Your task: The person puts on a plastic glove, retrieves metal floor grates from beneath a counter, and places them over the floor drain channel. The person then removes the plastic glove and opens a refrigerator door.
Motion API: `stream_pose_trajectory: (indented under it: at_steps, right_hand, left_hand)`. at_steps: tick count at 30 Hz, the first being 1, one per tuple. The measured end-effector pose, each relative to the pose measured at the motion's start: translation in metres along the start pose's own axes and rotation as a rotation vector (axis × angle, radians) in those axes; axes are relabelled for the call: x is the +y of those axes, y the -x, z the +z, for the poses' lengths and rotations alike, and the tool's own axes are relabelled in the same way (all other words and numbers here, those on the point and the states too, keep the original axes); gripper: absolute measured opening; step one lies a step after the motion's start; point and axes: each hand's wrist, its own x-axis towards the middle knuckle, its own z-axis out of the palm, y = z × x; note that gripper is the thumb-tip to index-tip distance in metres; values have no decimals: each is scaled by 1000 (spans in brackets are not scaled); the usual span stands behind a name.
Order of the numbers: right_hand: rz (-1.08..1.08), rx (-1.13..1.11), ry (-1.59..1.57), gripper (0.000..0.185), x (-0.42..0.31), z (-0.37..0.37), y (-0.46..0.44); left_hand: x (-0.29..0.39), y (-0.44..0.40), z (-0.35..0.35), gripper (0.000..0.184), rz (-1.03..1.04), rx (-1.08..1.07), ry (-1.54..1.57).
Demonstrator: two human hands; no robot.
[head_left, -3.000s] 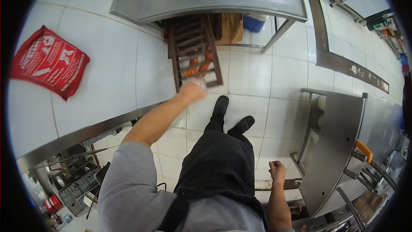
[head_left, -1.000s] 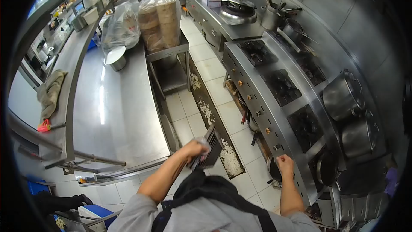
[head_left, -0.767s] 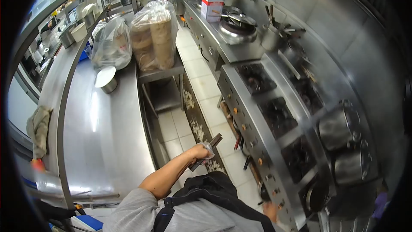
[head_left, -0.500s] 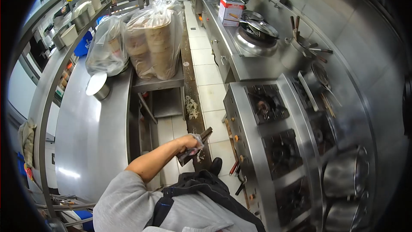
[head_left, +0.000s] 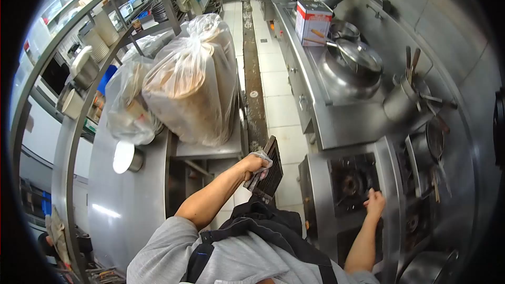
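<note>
My left hand is closed around the edge of a dark slatted metal grate, with thin clear plastic between the fingers and the metal. The grate hangs tilted in front of my body, above the aisle floor. Over the gas stove, my right hand is raised near the front burner. Its fingers are loosely bent and somewhat apart, and nothing shows in them. Whether that hand touches the stove I cannot tell.
A brown floor channel runs along the tiled aisle. Bagged stacks of containers and a white-topped pot stand on the left counter. A wok with a lid, a red-and-white box and a pot of utensils are at right.
My left hand has swung forward and raised the grate, turning its slatted face into view. My right hand has come into view over the stove. The view has shifted.
</note>
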Motion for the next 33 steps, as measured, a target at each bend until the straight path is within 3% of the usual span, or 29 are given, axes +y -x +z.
stream_pose_trajectory:
  at_steps: [2,3,4,5,7,9,11,12,13,15,17,19,21,26,29,33]
  right_hand:
    - [58,-84,-79,34,-3,32,13]
    - [-12,-125,55,30,-4,47,28]
    - [3,-219,95,25,9,65,45]
    - [-169,-237,289,23,11,75,64]
    - [-38,-359,281,24,-2,86,90]
    - [97,-411,294,25,42,100,90]
    - [163,-434,279,25,90,112,63]
    - [150,-381,357,25,53,133,30]
    - [151,-386,351,25,16,139,-3]
    - [205,-330,100,21,-98,148,-85]
    - [-86,-296,32,19,-125,182,-174]
    - [-340,-243,13,18,-186,220,-262]
    - [-533,-226,-34,16,-252,258,-336]
    - [-538,-198,-185,12,-394,363,-440]
    - [-289,-338,-311,11,-418,452,-478]
    - [-388,-608,-151,14,-467,522,-509]
  left_hand:
    - [53,-7,1,11,-31,0,138]
    - [84,-8,0,13,-72,7,252]
    - [107,-20,-6,13,-116,17,177]
    - [121,-41,-14,13,-112,17,179]
    - [145,-89,-27,14,-82,33,128]
    - [151,-155,-42,13,-18,70,239]
    - [168,-207,-63,12,-177,11,191]
    - [173,-236,-76,13,-43,33,86]
    - [177,-265,-93,13,-45,38,81]
    - [194,-301,-123,13,-4,43,271]
    - [236,-318,-143,13,-69,129,364]
    - [270,-348,-173,13,42,92,229]
    - [306,-377,-194,14,8,160,335]
    - [345,-498,-274,14,41,250,446]
    - [381,-542,-322,10,107,230,336]
    - [416,-595,-399,10,-46,423,565]
